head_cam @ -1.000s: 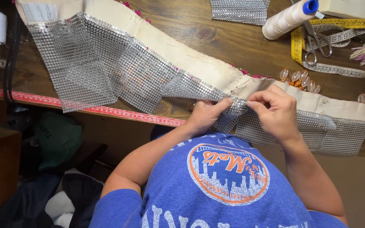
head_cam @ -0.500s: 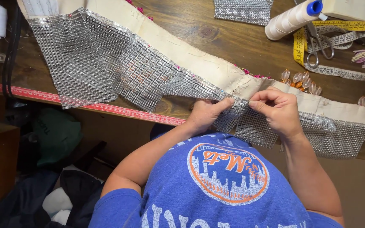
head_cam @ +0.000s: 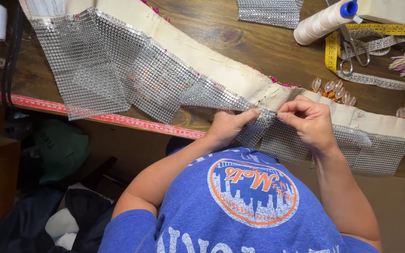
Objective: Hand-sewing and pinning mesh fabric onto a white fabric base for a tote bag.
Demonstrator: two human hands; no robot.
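- Little has shifted since the earlier frames: both hands stay at the same spot on the near edge of the table, and only the right hand's fingers seem to have curled a touch tighter over the seam.
- Left hand (head_cam: pixel 228 125) pinches the silver rhinestone mesh (head_cam: pixel 118 70) between thumb and fingers, just left of the seam, holding the fold in place.
- Right hand (head_cam: pixel 308 122) is bunched, fingertips pressed together on the mesh edge where it meets the cream fabric band (head_cam: pixel 202 54); whether a needle sits between the fingers cannot be told.
- The two hands almost touch, fingertip to fingertip, over the same short stretch of edge.
- The mesh runs in a long strip from the far left across the wooden table (head_cam: pixel 212 21), draping over the near edge to the right of the hands.
- That the hands hold so steady suggests fine, slow work on one point of the join rather than any repositioning of the cloth.
- Far right lie a cream thread cone (head_cam: pixel 322 21) with a blue cap, scissors (head_cam: pixel 352 44), a yellow tape measure (head_cam: pixel 331 49) and a cluster of amber beads (head_cam: pixel 333 86).
- A second small piece of mesh (head_cam: pixel 268 10) lies at the far edge, well apart from the hands.
- A red ruler strip (head_cam: pixel 118 118) lines the near table edge.
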